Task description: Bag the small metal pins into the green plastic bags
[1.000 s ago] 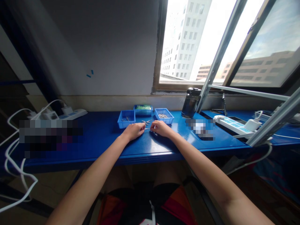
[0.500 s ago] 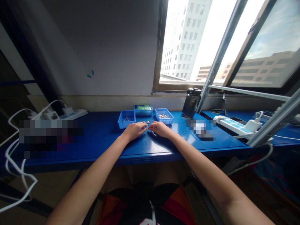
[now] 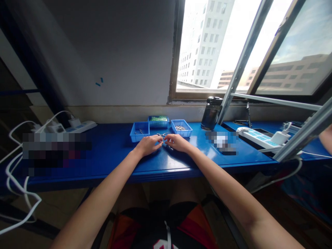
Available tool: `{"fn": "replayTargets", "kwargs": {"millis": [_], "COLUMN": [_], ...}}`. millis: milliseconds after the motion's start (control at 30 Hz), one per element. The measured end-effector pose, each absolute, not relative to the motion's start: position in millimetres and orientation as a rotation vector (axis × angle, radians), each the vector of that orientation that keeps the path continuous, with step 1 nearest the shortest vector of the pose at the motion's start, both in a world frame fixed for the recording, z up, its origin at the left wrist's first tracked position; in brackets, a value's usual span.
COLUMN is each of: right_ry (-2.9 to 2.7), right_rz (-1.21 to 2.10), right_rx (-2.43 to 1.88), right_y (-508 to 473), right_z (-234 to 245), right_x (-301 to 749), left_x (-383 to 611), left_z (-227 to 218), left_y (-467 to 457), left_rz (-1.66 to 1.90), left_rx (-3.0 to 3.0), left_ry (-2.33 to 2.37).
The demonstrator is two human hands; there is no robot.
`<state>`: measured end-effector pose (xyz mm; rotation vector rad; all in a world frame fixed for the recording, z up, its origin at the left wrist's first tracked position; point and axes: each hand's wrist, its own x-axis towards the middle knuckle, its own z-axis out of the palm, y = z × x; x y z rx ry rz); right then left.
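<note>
Both your hands close together, mid-bench, fingertips nearly meeting.
Your left hand and right hand have fingers curled; can't tell if either pinches a part. Loose metal pieces lie just past your fingertips, toward the back edge of the bench, between left bin and right bin; green-filled bin sits nearest that edge.

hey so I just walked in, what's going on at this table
A person's left hand and right hand are nearly fingertip to fingertip over a glossy blue table; any piece they hold is too small to make out. Thin silvery metal pieces lie just beyond, near three blue rectangular plastic trays, the outer two holding small parts.
</note>
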<state>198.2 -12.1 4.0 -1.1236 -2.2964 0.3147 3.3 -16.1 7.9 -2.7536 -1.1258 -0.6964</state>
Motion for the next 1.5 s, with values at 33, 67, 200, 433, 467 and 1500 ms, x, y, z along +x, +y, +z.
{"fn": "replayTargets", "kwargs": {"millis": [33,67,200,433,467,1500], "right_ry": [-2.298,-2.3,-2.302,-2.296,-2.3,-2.335], "right_rz": [0.318,0.321,0.333,0.366,0.368,0.406], "right_rx": [-1.12,-1.115,-1.105,-1.146,-1.148,-1.086], "right_y": [-11.9,-11.8,-12.6,-17.5,-17.6,-17.6], "right_z": [3.8,3.5,4.1,9.6,9.6,6.4], "right_x": [198.3,198.3,198.6,197.6,197.5,195.2], "left_x": [3.3,3.2,3.5,5.0,4.8,2.6], "left_z": [8.1,8.4,9.1,7.9,7.7,5.7], "left_y": [-16.3,-16.6,-17.8,-18.0,-17.7,-10.0], "left_rz": [-0.693,-0.691,-0.689,-0.703,-0.689,-0.543], "left_rx": [-2.751,-2.749,-2.731,-2.695,-2.691,-2.75], "left_ry": [-1.123,-1.122,-1.168,-1.153,-1.156,-1.176]}}
